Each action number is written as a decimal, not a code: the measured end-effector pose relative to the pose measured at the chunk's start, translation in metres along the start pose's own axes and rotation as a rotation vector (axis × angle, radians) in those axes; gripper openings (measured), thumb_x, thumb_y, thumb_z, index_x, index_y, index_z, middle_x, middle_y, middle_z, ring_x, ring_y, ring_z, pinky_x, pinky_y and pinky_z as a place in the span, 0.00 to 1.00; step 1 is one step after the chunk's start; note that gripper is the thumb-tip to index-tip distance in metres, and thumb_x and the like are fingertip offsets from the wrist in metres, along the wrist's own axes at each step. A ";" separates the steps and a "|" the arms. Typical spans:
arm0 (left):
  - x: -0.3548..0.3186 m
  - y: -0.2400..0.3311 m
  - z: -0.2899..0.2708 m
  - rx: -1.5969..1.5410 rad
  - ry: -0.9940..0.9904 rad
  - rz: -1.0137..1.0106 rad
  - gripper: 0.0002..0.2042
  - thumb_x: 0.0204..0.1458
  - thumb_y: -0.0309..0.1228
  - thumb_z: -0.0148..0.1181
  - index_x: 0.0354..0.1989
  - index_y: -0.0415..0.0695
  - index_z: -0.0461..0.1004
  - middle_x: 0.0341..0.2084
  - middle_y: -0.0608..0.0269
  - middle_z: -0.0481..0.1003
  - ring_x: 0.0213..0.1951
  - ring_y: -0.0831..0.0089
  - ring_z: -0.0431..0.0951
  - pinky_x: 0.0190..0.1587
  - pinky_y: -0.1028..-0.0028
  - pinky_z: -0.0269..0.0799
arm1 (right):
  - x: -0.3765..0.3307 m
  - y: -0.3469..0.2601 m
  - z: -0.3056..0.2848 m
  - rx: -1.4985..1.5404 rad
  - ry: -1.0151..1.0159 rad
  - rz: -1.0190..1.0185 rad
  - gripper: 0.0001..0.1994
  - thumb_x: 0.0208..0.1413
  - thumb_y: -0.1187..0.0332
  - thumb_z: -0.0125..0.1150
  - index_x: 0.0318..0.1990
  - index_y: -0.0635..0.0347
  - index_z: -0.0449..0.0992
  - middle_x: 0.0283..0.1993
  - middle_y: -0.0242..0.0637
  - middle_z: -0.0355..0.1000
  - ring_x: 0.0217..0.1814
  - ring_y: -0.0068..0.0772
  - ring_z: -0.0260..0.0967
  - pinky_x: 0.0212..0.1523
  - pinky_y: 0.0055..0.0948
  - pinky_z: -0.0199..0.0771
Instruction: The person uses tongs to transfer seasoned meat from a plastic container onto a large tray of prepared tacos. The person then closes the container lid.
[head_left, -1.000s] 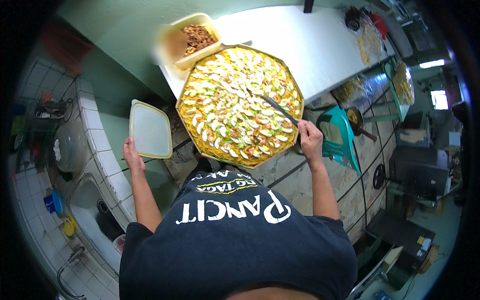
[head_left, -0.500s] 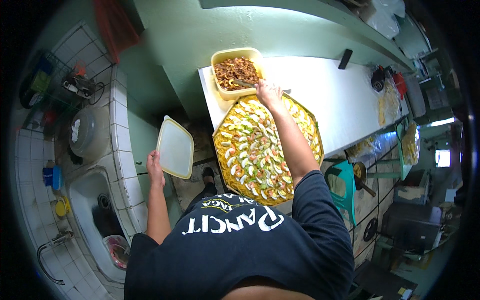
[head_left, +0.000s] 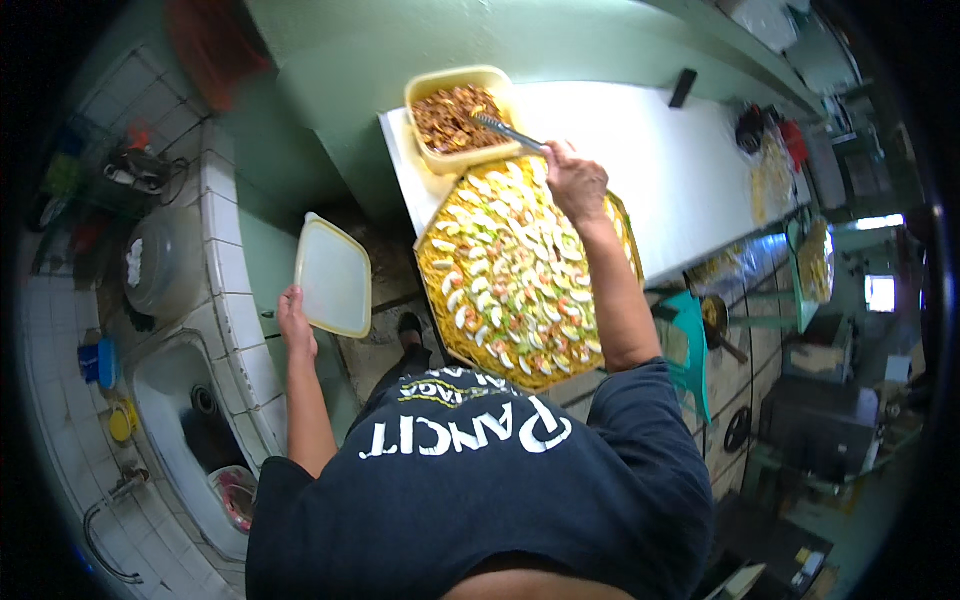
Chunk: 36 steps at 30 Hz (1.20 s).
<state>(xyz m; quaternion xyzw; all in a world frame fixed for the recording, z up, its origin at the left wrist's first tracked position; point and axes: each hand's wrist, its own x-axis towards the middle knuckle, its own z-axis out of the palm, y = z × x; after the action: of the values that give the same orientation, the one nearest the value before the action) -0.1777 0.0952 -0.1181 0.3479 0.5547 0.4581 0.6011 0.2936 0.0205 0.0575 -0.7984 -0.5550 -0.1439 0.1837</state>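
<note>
Evidently, I was watching the pick-up step: the tongs reached into the cream plastic tub, tips at the brown chopped topping; contact I could not tell. The right hand had its fingers closed round the tongs, over the far side of the octagonal tray of egg-and-shrimp noodles. The left hand pinched a lid by its edge. I judged the next move called for a firm squeeze, then lifting clear.

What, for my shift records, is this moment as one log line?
left hand: holds lid; right hand: holds utensil, tip at tub; nearby: egg-topped noodles
</note>
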 end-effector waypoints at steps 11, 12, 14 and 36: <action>0.002 0.008 0.003 0.029 -0.037 0.027 0.12 0.60 0.36 0.51 0.44 0.40 0.66 0.39 0.59 0.72 0.43 0.71 0.73 0.48 0.70 0.70 | -0.259 0.102 -0.136 -0.288 -0.056 0.117 0.09 0.52 0.66 0.59 0.41 0.54 0.76 0.30 0.32 0.69 0.27 0.35 0.69 0.29 0.34 0.61; 0.002 0.009 0.004 0.051 -0.039 0.033 0.12 0.60 0.36 0.51 0.44 0.40 0.66 0.40 0.59 0.72 0.43 0.71 0.73 0.48 0.70 0.70 | -0.275 0.102 -0.137 -0.276 -0.059 0.120 0.09 0.52 0.65 0.60 0.41 0.53 0.76 0.30 0.32 0.69 0.27 0.34 0.69 0.29 0.34 0.60; 0.002 0.010 0.009 0.071 -0.052 0.040 0.12 0.60 0.36 0.51 0.45 0.40 0.65 0.40 0.59 0.71 0.43 0.70 0.73 0.48 0.70 0.70 | -0.297 0.102 -0.133 -0.237 -0.095 0.125 0.10 0.51 0.65 0.60 0.41 0.53 0.75 0.31 0.31 0.68 0.28 0.33 0.68 0.30 0.35 0.60; -0.015 0.003 0.019 0.001 -0.057 0.045 0.11 0.60 0.35 0.52 0.43 0.41 0.67 0.37 0.62 0.72 0.40 0.76 0.70 0.46 0.75 0.66 | -0.047 0.026 0.008 0.098 -0.043 0.104 0.10 0.60 0.59 0.49 0.37 0.51 0.76 0.33 0.40 0.73 0.33 0.44 0.74 0.32 0.40 0.74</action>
<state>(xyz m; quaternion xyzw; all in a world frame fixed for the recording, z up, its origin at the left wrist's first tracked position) -0.1589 0.0842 -0.1072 0.3734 0.5297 0.4613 0.6060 0.3021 -0.0234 0.0262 -0.8192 -0.5231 -0.0897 0.2175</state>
